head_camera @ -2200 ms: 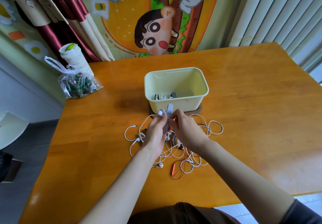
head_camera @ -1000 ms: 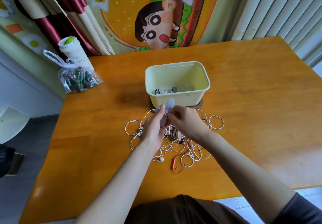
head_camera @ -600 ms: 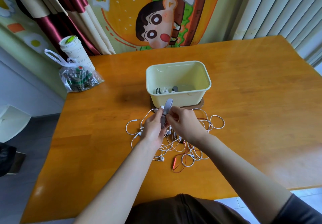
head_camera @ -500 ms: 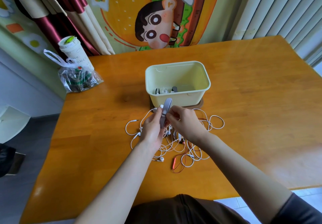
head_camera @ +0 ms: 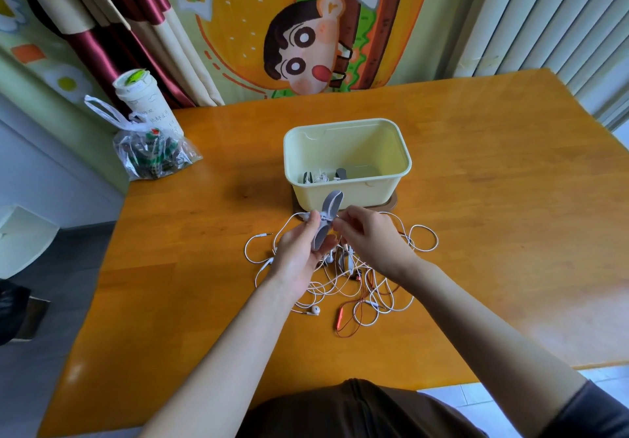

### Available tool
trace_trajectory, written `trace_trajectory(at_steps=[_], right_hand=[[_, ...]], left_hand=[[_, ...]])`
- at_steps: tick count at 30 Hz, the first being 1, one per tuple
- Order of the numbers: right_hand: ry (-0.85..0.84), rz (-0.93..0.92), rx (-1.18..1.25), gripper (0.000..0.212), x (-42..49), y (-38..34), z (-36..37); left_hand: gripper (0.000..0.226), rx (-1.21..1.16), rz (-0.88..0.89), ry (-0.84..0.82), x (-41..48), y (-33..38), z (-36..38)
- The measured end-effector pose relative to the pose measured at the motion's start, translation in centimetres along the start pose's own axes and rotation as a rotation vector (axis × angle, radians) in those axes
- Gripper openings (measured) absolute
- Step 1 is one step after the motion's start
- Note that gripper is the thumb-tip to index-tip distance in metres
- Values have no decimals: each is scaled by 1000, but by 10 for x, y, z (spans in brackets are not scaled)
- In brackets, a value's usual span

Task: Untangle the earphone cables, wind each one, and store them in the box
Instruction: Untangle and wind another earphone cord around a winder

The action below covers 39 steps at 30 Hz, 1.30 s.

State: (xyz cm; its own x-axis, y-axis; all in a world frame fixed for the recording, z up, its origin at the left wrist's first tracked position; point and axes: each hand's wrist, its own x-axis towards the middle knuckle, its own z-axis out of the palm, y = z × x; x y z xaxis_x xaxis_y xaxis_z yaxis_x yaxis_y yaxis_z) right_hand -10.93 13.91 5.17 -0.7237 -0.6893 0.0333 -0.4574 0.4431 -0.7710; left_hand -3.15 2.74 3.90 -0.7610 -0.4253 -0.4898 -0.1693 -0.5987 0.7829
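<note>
Gripped in the curled fingers of the left hand (head_camera: 299,253): a grey strap (head_camera: 327,219), long axis tilted up and away toward the box (head_camera: 347,196) just beyond, mid-table. Pinched against the strap's middle by the right hand (head_camera: 371,236): one white strand of the earphone cables (head_camera: 347,284), heaped on the table (head_camera: 510,233) under both wrists. Likely winding next; trailing loops liable to snag. Nothing between strap and box. Well apart at the far left corner: bag (head_camera: 153,155) and cup (head_camera: 143,100).

The box (head_camera: 374,192) sits in the middle of the table (head_camera: 510,216). Cables (head_camera: 374,288) lie in a heap just in front of it. The left hand (head_camera: 299,253) and right hand (head_camera: 371,236) meet over the heap, a strap (head_camera: 326,216) between them. A bag (head_camera: 153,155) and cup (head_camera: 143,100) stand far left.
</note>
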Motion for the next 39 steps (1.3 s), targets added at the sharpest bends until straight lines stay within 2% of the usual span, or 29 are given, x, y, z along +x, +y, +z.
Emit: trace_trajectory(at_steps=[4, 8, 11, 13, 18, 22, 27, 33, 36, 39], right_hand=[[36, -25, 7, 14, -1, -1, -4], [93, 6, 21, 15, 0, 1, -8], [111, 16, 40, 35, 1, 1, -10], [81, 0, 8, 36, 3, 2, -12], [15, 11, -15, 23, 4, 7, -15], [-21, 29, -27, 22, 4, 7, -14], [-41, 54, -30, 20, 5, 9, -13], [-46, 60, 27, 8, 4, 11, -11], [-33, 53, 53, 7, 3, 12, -14], [-14, 41, 69, 6, 3, 12, -16]], left_hand=[[24, 10, -21, 26, 0, 2, -1], [33, 22, -53, -21, -4, 3, -4], [28, 42, -38, -75, -6, 2, -5], [26, 94, -8, -125, -6, 1, -8], [37, 306, 61, -194, -9, 2, -11], [23, 505, 101, -154, -7, 1, -14], [20, 683, 115, -199, -7, -2, -17], [33, 1043, 272, -62, -2, -6, -20], [29, 1006, 286, -109, -2, -8, -20], [21, 815, 207, -170, -4, -9, -17]])
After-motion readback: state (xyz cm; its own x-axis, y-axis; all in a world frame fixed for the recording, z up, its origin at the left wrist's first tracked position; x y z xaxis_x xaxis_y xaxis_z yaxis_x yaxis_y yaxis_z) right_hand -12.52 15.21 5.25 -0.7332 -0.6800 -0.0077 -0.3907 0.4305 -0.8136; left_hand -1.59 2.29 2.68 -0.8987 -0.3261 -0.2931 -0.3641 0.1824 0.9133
